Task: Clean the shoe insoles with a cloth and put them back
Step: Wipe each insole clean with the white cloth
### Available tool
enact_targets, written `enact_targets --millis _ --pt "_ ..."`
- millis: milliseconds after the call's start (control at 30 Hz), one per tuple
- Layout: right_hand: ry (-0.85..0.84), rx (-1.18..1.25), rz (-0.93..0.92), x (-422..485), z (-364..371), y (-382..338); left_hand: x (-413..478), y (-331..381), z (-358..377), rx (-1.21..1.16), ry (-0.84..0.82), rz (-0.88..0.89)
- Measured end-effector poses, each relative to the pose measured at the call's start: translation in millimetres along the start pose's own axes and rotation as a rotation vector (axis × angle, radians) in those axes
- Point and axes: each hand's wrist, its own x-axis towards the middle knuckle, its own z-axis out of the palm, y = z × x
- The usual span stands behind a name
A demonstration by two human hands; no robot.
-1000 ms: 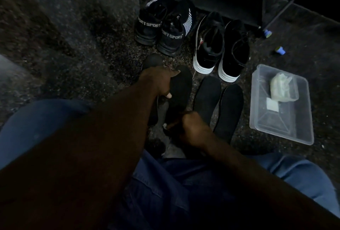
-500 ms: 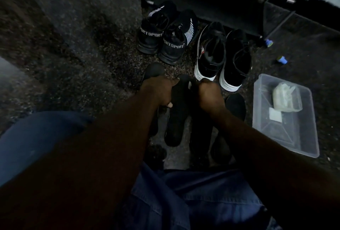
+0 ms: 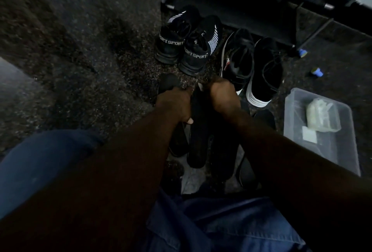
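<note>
Several black insoles lie side by side on the dark carpet in front of my knees. My left hand grips the left edge of one insole, thumb on its top face. My right hand is curled over that insole's toe end. A pale corner of what looks like the cloth shows at its fingertips; the rest is hidden. Another insole pokes out beyond my left hand. Two more insoles lie partly under my right forearm.
A black SPORT sneaker pair and a black pair with white soles stand just beyond the insoles. Behind them is a black shoe rack. To the right sits a clear plastic tub holding a crumpled bag.
My right hand has slid up the held insole from its heel end to its toe end. My left hand has kept its grip on the insole's edge.
</note>
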Motion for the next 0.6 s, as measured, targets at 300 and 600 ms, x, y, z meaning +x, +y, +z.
enact_targets --millis 300,600 --pt "-0.067 0.032 -0.053 1 12 -10 0 1 0 -0.043 0.013 -0.011" --pt "-0.031 0.164 0.113 -22 11 0 0 2 -2 -0.041 -0.018 -0.021"
